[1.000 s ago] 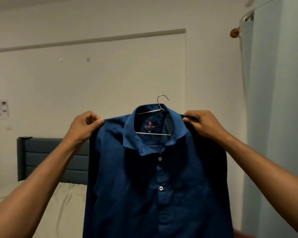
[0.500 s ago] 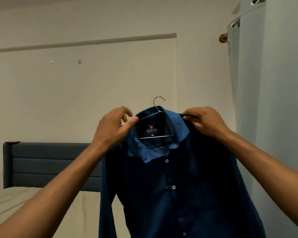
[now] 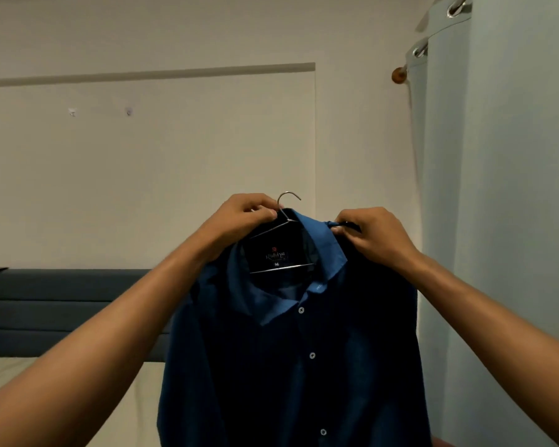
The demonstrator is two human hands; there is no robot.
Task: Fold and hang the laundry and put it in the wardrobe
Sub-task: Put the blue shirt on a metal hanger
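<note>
A dark blue button-up shirt hangs in front of me on a thin metal hanger, whose hook sticks up above the collar. My left hand pinches the hanger's neck just under the hook, at the collar's left side. My right hand grips the shirt's right shoulder over the hanger's end. The shirt's front faces me, white buttons showing, collar open with a label inside. Its lower part runs out of view.
A bed with a pale sheet and a dark grey padded headboard lies at the lower left. A pale curtain on a rod with a wooden knob fills the right side. A plain wall is behind.
My left hand has left the shirt's left shoulder and moved right to the hanger's neck by the hook. The view has turned right and the shirt's left side now droops.
</note>
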